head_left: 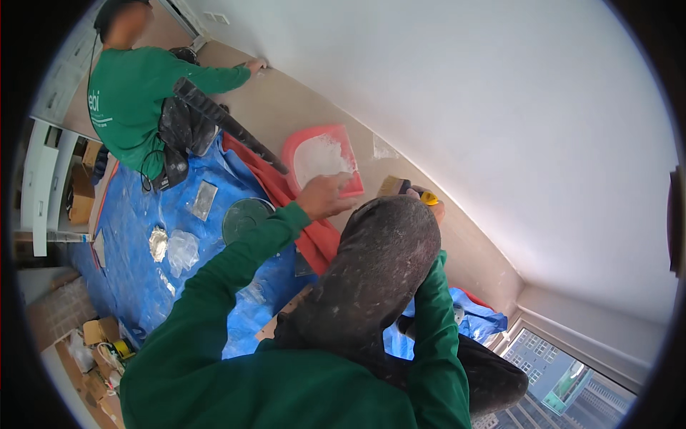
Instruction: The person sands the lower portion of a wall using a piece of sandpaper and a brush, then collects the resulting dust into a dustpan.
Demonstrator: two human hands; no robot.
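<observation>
My right hand [437,209], partly hidden behind my raised knee, is closed on a paintbrush with a black and yellow handle [427,197]. Its pale bristles [391,186] point left, low by the base of the wall. Beside it to the left, a red dustpan [288,154] holds white powder [319,157]. At the pan's near edge is my left hand [329,196], fingers stretched out to the right; whether it touches the pan I cannot tell. A long black bar or tube [229,123] slants down to the pan's left side.
A co-worker in green [136,100] crouches at far left, one hand [256,65] at the wall base. Blue sheeting [143,207] and red cloth [318,243] cover floor. On the sheeting are a round green lid [243,220] and clear plastic bag [183,252]. White wall [500,107] rises right.
</observation>
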